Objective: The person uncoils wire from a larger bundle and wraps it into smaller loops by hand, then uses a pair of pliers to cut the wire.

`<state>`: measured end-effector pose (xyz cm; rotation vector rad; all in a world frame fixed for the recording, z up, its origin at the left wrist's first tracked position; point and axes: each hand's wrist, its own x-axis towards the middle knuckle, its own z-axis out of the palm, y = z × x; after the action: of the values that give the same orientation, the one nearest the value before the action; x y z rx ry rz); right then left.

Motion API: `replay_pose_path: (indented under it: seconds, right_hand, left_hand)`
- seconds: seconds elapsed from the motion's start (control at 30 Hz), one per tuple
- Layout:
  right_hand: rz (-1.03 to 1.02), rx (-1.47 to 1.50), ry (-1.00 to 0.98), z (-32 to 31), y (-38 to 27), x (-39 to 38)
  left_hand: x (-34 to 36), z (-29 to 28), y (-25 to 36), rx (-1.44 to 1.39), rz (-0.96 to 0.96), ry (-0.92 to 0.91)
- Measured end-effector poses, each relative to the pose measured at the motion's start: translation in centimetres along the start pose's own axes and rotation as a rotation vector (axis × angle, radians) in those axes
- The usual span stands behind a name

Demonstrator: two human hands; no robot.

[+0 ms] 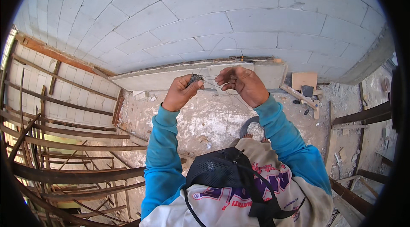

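Observation:
My left hand (181, 92) is closed on a small dark bundle of thin wire (195, 80), pinched between thumb and fingers at chest height. Loose strands stick out of the bundle to the right, and one long strand loops up in front of the wall. Close by on the right, my right hand (242, 85) has its fingers bent and apart, with their tips at the strands. I make out no firm grip there. Both forearms are in blue sleeves.
A pale block wall (256, 17) rises ahead, with a long grey slab (153, 79) along its foot. Dark tools (250, 59) lie on the slab's top edge. Wooden poles (81, 175) stand at left; boards (304, 81) lie at right. A wire coil (256, 128) is by my feet.

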<state>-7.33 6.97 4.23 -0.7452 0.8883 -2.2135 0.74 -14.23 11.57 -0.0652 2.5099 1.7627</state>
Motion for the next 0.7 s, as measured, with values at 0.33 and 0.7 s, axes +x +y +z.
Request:
replay_pose_path:
  seconds: [0.33, 0.7]
  right_hand:
    - [-0.314, 0.082, 0.339, 4.7, 2.6, 0.1]
    - [-0.154, 0.445, 0.249, 1.2, 3.1, -0.8]
  left_hand:
    - [-0.5, 0.8, -1.6, 0.06, -0.014, -0.02]
    - [-1.3, 0.7, 0.4, -0.06, -0.041, -0.192]
